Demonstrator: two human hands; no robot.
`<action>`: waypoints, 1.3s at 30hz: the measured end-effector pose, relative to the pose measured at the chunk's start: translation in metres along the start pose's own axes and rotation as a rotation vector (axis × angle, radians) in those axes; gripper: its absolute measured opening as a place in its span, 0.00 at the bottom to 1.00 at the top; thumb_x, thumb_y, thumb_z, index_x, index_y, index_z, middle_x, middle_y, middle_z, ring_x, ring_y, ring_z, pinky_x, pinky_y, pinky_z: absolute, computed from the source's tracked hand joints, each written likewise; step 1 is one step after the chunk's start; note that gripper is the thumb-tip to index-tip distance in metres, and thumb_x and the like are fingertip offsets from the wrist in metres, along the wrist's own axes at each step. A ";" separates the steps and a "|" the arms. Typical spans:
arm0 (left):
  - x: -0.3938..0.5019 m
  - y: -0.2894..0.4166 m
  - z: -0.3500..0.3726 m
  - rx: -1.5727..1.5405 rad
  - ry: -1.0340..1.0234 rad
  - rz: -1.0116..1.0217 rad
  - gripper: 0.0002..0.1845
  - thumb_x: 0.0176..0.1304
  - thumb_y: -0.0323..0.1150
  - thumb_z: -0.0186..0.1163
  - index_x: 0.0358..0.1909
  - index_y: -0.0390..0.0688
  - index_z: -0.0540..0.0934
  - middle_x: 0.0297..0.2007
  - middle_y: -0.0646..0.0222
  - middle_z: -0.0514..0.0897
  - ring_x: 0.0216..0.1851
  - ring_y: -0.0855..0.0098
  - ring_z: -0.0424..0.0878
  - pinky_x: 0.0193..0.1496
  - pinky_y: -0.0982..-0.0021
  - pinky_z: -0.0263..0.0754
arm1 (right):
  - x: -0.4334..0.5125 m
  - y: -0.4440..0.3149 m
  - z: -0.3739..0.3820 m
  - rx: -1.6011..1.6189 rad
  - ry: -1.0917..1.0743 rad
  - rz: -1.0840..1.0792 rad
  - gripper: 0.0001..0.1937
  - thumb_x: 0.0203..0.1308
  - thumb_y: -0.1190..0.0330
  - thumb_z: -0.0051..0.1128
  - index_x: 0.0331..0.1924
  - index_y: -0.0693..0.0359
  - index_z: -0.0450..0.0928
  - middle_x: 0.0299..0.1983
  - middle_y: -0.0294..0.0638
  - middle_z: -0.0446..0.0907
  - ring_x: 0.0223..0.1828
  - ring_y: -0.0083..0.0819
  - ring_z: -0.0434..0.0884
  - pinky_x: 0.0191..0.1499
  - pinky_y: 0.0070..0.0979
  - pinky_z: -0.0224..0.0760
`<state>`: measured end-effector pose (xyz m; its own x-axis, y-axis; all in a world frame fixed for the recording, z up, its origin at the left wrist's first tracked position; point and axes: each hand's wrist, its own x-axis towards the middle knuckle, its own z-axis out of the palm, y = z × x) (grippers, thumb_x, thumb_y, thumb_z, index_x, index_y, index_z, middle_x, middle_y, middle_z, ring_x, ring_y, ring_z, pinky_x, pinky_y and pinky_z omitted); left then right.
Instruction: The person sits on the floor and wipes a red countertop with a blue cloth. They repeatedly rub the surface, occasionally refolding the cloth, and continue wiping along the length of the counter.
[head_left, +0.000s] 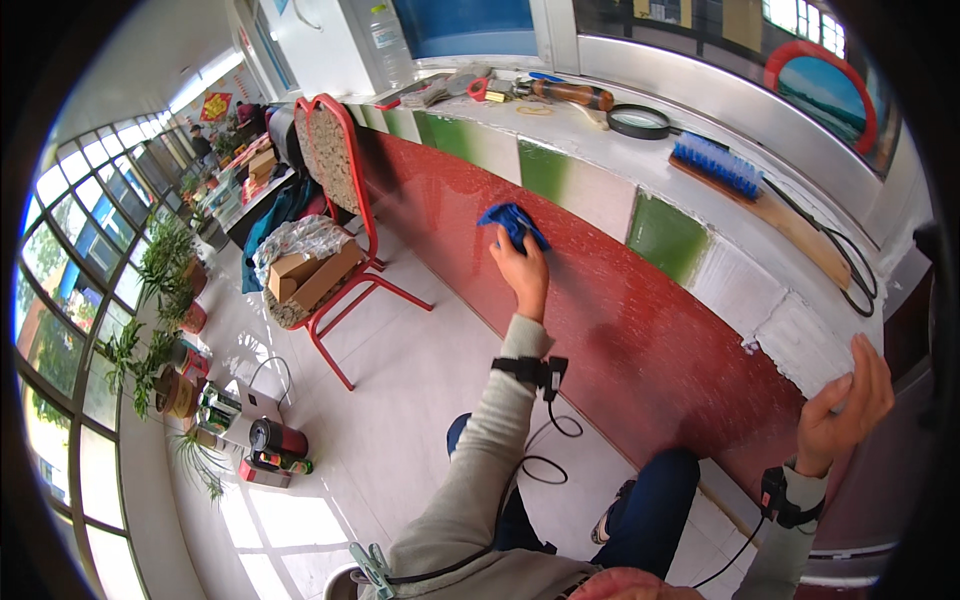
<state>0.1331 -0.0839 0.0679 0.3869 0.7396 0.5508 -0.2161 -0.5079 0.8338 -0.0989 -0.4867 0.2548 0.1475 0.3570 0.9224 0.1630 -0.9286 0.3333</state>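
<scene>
My left hand (520, 271) grips a crumpled blue cloth (513, 223) against the glossy red lower wall (592, 330). Above the red part runs a band of green and white tiles (667, 232). Off to the right, my right hand (846, 409) is raised with its fingers extended and nothing in it. It is close to a rough white patch (806, 345) at the end of the tile band; whether it touches the wall I cannot tell. Each forearm wears a black strap with a small device and a cable.
On the white sill (637, 161) lie a blue-bristled brush (716, 166), a magnifying glass (637, 121), a wooden-handled tool (574, 94) and a black cable. A red-framed chair (330, 240) bears cardboard boxes (315, 274). Potted plants (169, 262) line the windows at left. People are far off.
</scene>
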 end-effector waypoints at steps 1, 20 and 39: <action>-0.019 0.007 -0.005 -0.027 -0.018 0.005 0.23 0.66 0.32 0.63 0.61 0.35 0.75 0.47 0.44 0.75 0.46 0.44 0.78 0.51 0.55 0.73 | 0.000 0.000 0.000 0.022 -0.010 0.009 0.16 0.75 0.73 0.41 0.55 0.69 0.81 0.53 0.47 0.85 0.53 0.45 0.81 0.58 0.38 0.72; -0.066 0.087 -0.024 -0.216 -0.122 0.137 0.22 0.66 0.27 0.64 0.60 0.31 0.73 0.46 0.49 0.73 0.45 0.49 0.76 0.50 0.59 0.72 | 0.002 -0.010 -0.002 0.060 0.002 0.118 0.14 0.70 0.72 0.50 0.54 0.60 0.84 0.54 0.38 0.84 0.56 0.37 0.78 0.63 0.36 0.68; -0.151 0.170 -0.055 -0.432 -0.322 0.192 0.18 0.64 0.22 0.65 0.54 0.34 0.73 0.44 0.59 0.69 0.45 0.60 0.71 0.50 0.66 0.69 | 0.006 -0.011 0.001 0.165 0.058 0.146 0.15 0.64 0.73 0.57 0.54 0.55 0.85 0.52 0.33 0.84 0.53 0.34 0.77 0.61 0.35 0.71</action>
<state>-0.0114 -0.2575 0.1281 0.5434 0.4455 0.7115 -0.6305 -0.3431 0.6963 -0.0986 -0.4744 0.2561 0.1261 0.2088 0.9698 0.3018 -0.9393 0.1630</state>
